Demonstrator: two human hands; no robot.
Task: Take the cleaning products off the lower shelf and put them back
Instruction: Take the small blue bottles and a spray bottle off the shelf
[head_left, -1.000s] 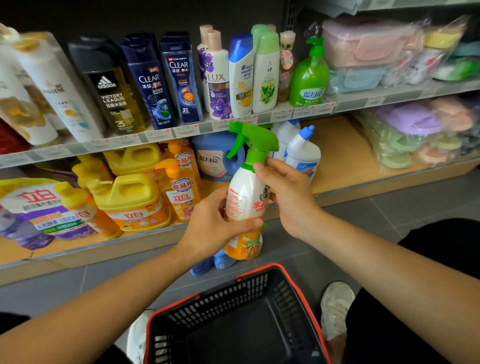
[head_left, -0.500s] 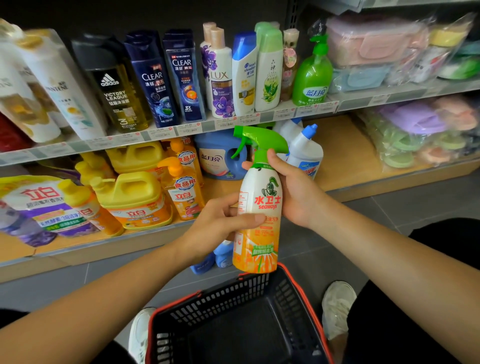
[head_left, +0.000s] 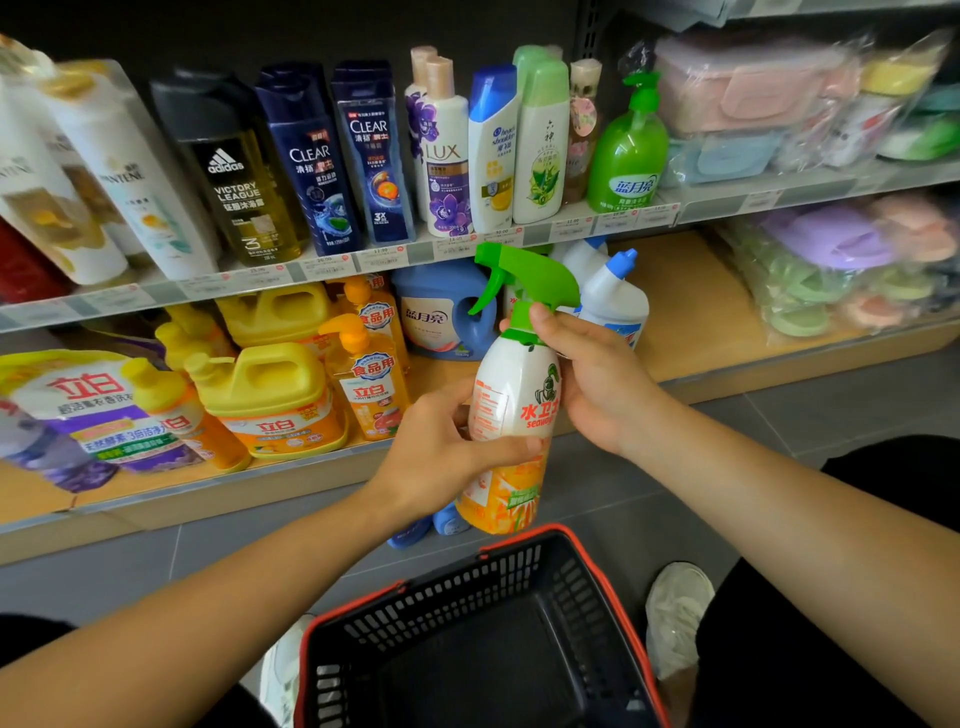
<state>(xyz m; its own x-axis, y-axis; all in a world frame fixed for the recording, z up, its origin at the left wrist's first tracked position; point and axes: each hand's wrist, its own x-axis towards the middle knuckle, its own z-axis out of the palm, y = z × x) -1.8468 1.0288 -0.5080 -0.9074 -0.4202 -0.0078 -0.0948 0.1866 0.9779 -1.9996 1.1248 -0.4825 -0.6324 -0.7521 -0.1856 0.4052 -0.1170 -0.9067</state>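
Observation:
A white and orange spray bottle (head_left: 511, 410) with a green trigger head is held upright in front of the lower shelf (head_left: 696, 332), above the basket. My left hand (head_left: 441, 452) grips its body from the left, thumb across the label. My right hand (head_left: 592, 374) holds its neck and shoulder from the right. Behind it on the lower shelf stand a white bottle with a blue cap (head_left: 615, 296), a blue detergent jug (head_left: 441, 312) and yellow dish soap bottles (head_left: 363, 374).
A black basket with a red rim (head_left: 478, 639) sits on the grey floor below my hands. Two blue bottles (head_left: 431, 525) lie on the floor by the shelf base. The upper shelf (head_left: 363, 260) carries shampoo bottles. Bagged plastic items (head_left: 841, 260) fill the right side.
The spray bottle has risen slightly and turned a little, its label now facing more to the right. Both hands stay on it.

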